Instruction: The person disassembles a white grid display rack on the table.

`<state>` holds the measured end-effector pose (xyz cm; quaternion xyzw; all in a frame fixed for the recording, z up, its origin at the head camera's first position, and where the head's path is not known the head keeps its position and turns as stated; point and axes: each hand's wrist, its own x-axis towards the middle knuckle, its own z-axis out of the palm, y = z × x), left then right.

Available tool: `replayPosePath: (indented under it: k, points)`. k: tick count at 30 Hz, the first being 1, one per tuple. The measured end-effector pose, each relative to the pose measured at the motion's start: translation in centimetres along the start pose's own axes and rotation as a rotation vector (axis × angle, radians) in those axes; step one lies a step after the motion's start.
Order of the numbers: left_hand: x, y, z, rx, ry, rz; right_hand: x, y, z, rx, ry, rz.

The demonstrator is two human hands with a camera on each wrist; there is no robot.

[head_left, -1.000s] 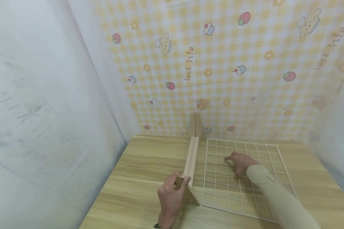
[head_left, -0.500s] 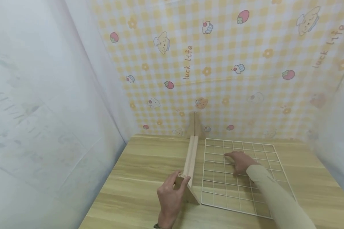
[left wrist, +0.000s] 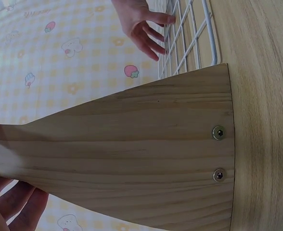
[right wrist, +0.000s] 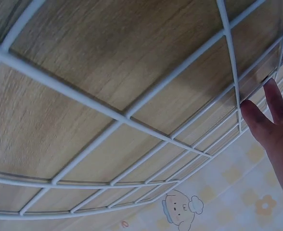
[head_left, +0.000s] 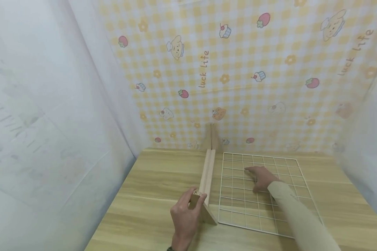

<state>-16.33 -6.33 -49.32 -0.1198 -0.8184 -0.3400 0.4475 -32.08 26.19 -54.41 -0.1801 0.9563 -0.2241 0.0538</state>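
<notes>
On the tabletop stands a wooden frame: a long pale rail (head_left: 207,172) joins two flared end boards. My left hand (head_left: 184,215) grips the narrow top of the near end board (left wrist: 132,149), thumb on one edge and fingers round the other. Two bolt heads show near that board's base in the left wrist view. Right of the frame, a white wire grid (head_left: 257,202) lies flat, its near left corner close beside the board's foot. My right hand (head_left: 262,177) is over the grid's upper middle; its spread fingers (right wrist: 256,115) touch the wires and are not curled round them.
The far end board (head_left: 211,137) stands against the yellow checked cloth (head_left: 238,94) at the back. A white sheet (head_left: 50,122) hangs on the left side, and another pale sheet (head_left: 364,139) bounds the right. The wood-grain tabletop (head_left: 150,202) lies under everything.
The grid has shifted slightly left toward the wooden frame, with the right hand on it. The left hand keeps its grip on the near end board. The head view has moved a little.
</notes>
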Motion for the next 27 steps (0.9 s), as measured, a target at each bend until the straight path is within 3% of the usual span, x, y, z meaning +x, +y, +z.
replayPosePath:
  k: [7, 15, 20, 24, 27]
  points:
    - [-0.1, -0.2, -0.2, -0.018, -0.012, -0.021, 0.3, 0.0, 0.5, -0.024, 0.021, -0.016]
    - [-0.1, -0.3, 0.0, -0.019, 0.001, -0.002, 0.6, 0.4, 0.8, -0.014, 0.025, 0.004]
    - [-0.1, -0.7, -0.2, -0.039, -0.025, 0.021, -0.1, -0.3, 0.5, -0.003, 0.005, -0.005]
    - [0.3, -2.2, -1.0, -0.166, -0.127, 0.036, -0.5, -0.9, 0.1, 0.002, 0.006, -0.026]
    - [1.2, -3.8, -2.1, -0.252, -0.234, -0.036, -0.3, -1.6, -0.3, -0.015, 0.054, -0.052]
